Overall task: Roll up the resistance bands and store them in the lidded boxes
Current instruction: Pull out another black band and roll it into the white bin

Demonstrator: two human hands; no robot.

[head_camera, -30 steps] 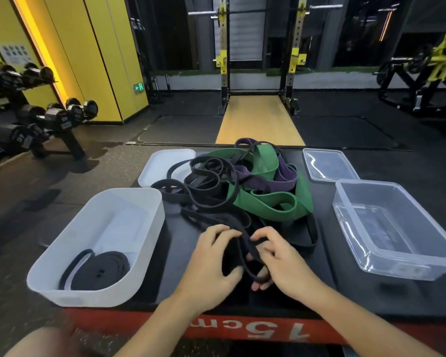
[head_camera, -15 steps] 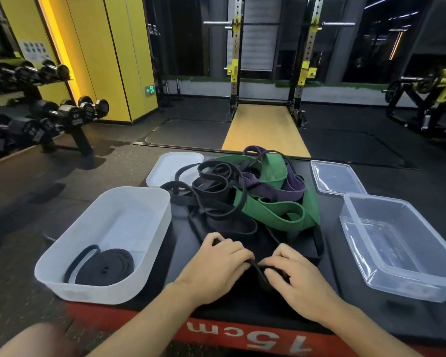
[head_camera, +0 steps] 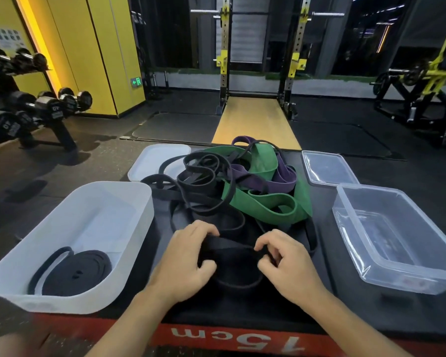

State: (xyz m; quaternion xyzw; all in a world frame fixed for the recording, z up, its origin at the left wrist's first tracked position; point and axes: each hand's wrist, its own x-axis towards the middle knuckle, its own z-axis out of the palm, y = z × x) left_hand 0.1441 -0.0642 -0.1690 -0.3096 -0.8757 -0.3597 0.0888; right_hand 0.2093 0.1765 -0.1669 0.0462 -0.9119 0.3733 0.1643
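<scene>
Head view, as I read it: left hand (head_camera: 188,256) and right hand (head_camera: 286,264) are each curled round one wide black rubber resistance band (head_camera: 229,247), stretched between them at the near edge of the black padded worktop (head_camera: 322,197). Just beyond lies a tangle of thin black bands (head_camera: 204,173), a broad green band (head_camera: 263,204) and a purple band (head_camera: 281,179). On the left, the white plastic box (head_camera: 129,202) holds one rolled black band (head_camera: 77,273); a white lid (head_camera: 150,161) lies behind it. On the right stand the clear plastic box (head_camera: 397,276) and clear lid (head_camera: 327,166).
</scene>
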